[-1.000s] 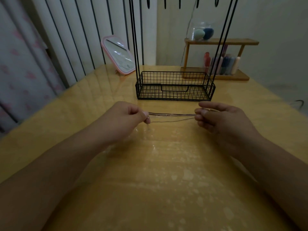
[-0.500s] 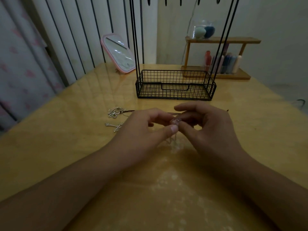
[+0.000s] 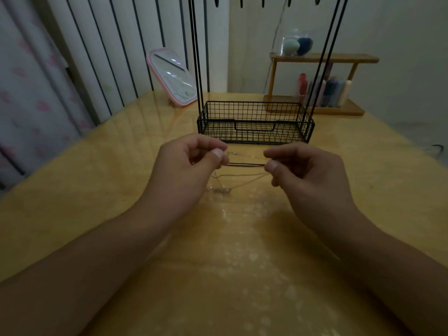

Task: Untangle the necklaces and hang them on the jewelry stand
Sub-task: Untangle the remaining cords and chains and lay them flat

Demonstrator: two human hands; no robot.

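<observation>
A yellow table (image 3: pixel 72 214) with a glossy cover fills the lower view. At its far middle stands the black wire jewelry stand (image 3: pixel 254 122), a mesh basket base with thin upright rods rising out of the top of the picture, where a few hooks show. Behind it to the right sits a wooden shelf (image 3: pixel 322 59) holding bottles below and a clear jar above; to the left leans a pink-framed mirror (image 3: pixel 173 77).

Just in front of the basket, the left hand (image 3: pixel 186 170) and right hand (image 3: pixel 312 175) are raised over the table, each with thumb and forefinger pinched on the necklaces (image 3: pixel 246 164). The strands run between the two hands, long axis left to right: a dark cord pulled nearly straight, a finer pale chain above it, and thinner light strands sagging below toward the table. A small pale piece (image 3: pixel 221 189) lies at the bottom of the slack, too blurred to identify. Nothing stands between the hands and the stand.
</observation>
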